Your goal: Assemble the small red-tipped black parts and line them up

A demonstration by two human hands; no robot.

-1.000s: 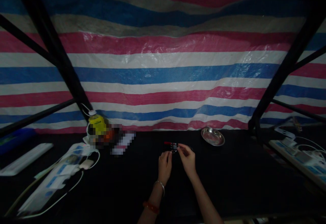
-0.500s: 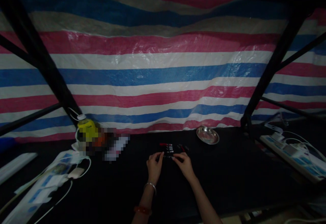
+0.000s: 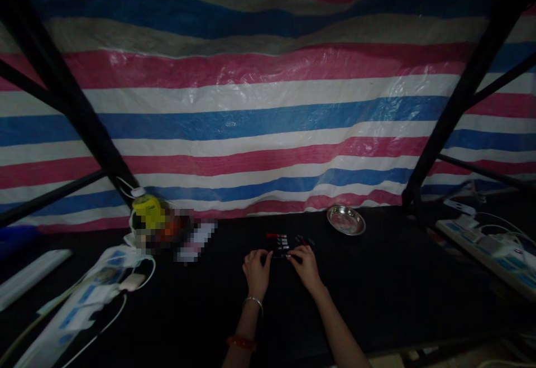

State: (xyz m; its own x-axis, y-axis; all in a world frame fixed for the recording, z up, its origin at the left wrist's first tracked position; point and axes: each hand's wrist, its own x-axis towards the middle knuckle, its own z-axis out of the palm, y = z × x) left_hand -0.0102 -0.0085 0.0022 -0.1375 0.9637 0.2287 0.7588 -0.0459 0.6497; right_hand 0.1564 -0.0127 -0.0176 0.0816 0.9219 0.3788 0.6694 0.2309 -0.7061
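The small dark part (image 3: 280, 256) lies low on the black table (image 3: 393, 295), caught between the fingertips of both hands. The left hand (image 3: 256, 270) pinches its left end with thumb and forefinger, the other fingers curled under the palm; the right hand (image 3: 307, 264) pinches its right end the same way, knuckles up. The scene is dim and the part is tiny, so its shape and whether it rests on the table or hangs just above it cannot be told.

Just beyond the grip, away from the person, a short row of little red-and-black pieces (image 3: 278, 239) lies on the table, close to the fingertips but apart from them. A few more dark bits (image 3: 304, 240) sit just past the right hand's fingers. Farther beyond the grip and off to its right, a shallow metal dish (image 3: 345, 220) rests near the table's back edge, well apart from the hands.

Well to the left of the grip stands a yellow bottle (image 3: 147, 213) with a white cap, next to a blurred patch. Nearer the person on that side, white power strips (image 3: 90, 295) and white cables trail over the table. Far to the right of the grip another white power strip (image 3: 488, 248) carries plugs. A striped red, white and blue tarp (image 3: 268, 105) hangs behind everything, crossed by black frame bars (image 3: 71, 94).

The left wrist wears a silver bangle (image 3: 253, 301), with a red bracelet (image 3: 240, 342) farther down the forearm.
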